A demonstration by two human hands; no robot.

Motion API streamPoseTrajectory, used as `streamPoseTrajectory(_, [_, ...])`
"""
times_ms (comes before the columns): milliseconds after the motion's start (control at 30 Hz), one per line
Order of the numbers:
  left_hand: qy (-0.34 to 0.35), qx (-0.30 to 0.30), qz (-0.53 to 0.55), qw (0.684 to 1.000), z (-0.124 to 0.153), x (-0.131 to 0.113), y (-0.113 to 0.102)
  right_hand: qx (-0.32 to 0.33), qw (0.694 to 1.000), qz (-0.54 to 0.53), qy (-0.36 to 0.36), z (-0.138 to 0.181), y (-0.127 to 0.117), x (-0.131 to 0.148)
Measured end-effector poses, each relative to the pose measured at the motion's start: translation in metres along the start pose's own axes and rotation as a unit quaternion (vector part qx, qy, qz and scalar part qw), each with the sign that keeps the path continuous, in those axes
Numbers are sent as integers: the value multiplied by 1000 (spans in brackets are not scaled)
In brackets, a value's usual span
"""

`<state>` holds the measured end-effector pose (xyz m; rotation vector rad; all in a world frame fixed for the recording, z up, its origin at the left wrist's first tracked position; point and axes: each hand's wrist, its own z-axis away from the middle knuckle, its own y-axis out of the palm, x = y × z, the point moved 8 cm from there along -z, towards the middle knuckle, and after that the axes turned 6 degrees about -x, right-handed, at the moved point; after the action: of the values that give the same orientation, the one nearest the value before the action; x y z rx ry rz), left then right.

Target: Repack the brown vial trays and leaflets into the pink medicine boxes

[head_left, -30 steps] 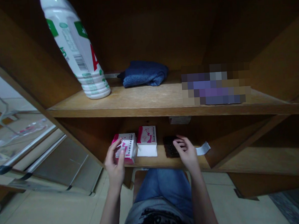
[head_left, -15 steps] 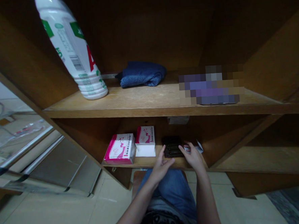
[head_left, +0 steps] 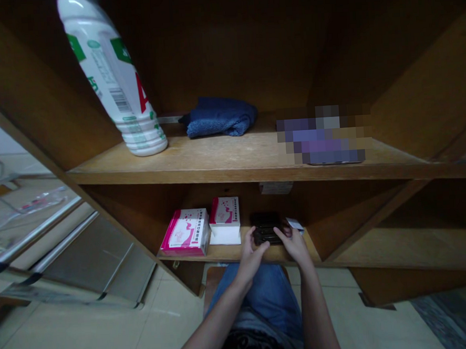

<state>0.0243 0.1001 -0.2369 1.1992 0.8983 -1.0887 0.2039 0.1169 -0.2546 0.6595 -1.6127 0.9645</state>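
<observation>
On the lower wooden shelf (head_left: pixel 230 252) lies a small dark flat object (head_left: pixel 265 228). My left hand (head_left: pixel 252 252) rests at its near left corner, fingers curled against it. My right hand (head_left: pixel 294 243) touches its right side, fingers bent, with a small white slip (head_left: pixel 295 224) just above the fingertips. Left of the dark object stand a white and pink box (head_left: pixel 225 219) and a larger pink box (head_left: pixel 186 233).
The upper shelf (head_left: pixel 232 161) carries a tall white bottle with green labels (head_left: pixel 113 76), a folded blue cloth (head_left: pixel 218 116) and a blurred patch at the right. Metal rails (head_left: pixel 43 244) lie at the left. My jeans-clad knees (head_left: pixel 260 294) sit below the shelf over a tiled floor.
My left hand let go of the larger pink box and moved right to the dark object. My right hand stayed at its right side; the white slip has shifted inward.
</observation>
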Motion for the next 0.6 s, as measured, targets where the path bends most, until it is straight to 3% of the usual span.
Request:
streamPoseTrajectory(167, [-39, -43, 25, 998, -4, 3, -10, 6, 998, -59, 22, 0, 5, 1])
streamPoseTrajectory(467, [60, -89, 48, 993, 1, -40, -24, 4, 985, -169, 39, 10, 12, 23])
streamPoseTrajectory(600, [43, -129, 76, 988, -5, -47, -37, 29, 966, -256, 33, 20, 25, 43])
